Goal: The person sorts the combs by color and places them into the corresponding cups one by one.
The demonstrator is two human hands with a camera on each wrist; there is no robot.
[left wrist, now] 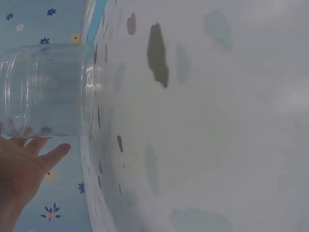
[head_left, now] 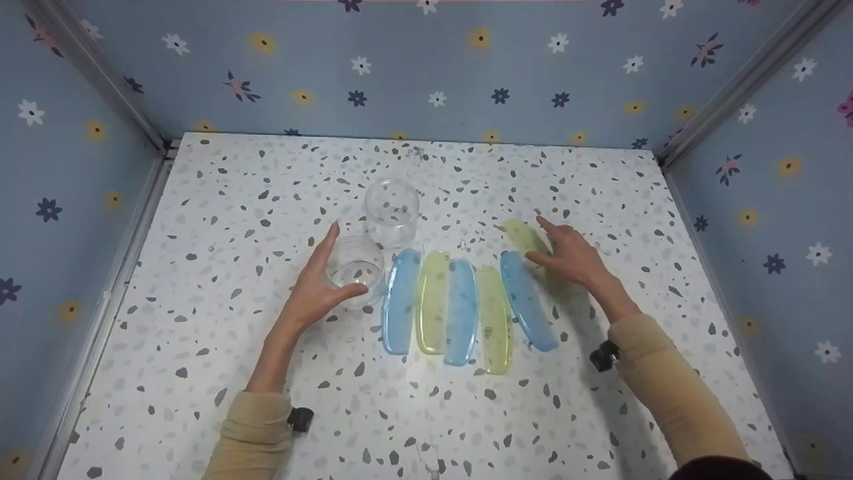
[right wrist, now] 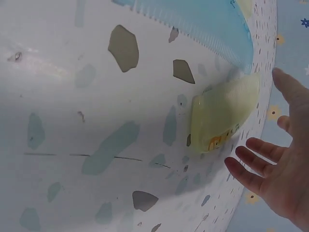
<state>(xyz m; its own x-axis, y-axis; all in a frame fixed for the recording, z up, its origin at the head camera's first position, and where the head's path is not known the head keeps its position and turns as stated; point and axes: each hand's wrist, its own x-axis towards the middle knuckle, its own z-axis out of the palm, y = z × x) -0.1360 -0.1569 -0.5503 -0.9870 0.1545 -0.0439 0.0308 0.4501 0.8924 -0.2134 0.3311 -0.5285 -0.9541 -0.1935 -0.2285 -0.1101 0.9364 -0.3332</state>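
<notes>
My left hand (head_left: pixel 312 293) stands beside a clear plastic jar (head_left: pixel 356 267), thumb and fingers spread around its near-left side. In the left wrist view, the relaxed fingertips lie right at the wall of the jar (left wrist: pixel 53 92). My right hand (head_left: pixel 573 257) hovers with spread fingers over a yellow-green comb (head_left: pixel 521 233), which it partly hides in the head view. The right wrist view shows nothing between these fingers, with the yellow-green comb (right wrist: pixel 222 113) lying just beyond them. A blue comb (head_left: pixel 528 303) lies slanted immediately left of that comb.
Left of the slanted comb, a blue comb (head_left: pixel 401 303), a yellow-green comb (head_left: pixel 432 303), another blue comb (head_left: pixel 461 313) and another yellow-green comb (head_left: pixel 494 323) lie side by side. A second clear jar (head_left: pixel 392 213) stands behind the first. Flowered panels (head_left: pixel 426 73) border the speckled table (head_left: pixel 220 200).
</notes>
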